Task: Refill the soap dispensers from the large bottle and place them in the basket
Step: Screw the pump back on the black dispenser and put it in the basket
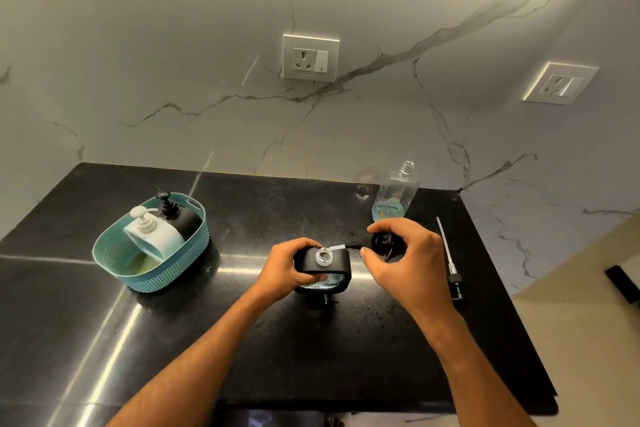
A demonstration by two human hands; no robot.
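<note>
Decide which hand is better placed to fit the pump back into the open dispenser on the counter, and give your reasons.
The right hand: it already grips the black pump, its tube pointing at the dispenser neck. The left hand holds the dispenser's body, steadying it.

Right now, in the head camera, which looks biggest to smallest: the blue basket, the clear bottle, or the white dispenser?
1. blue basket, clearly biggest.
2. clear bottle and white dispenser look alike; the bottle stands farther back, so I won't rank them.
</note>
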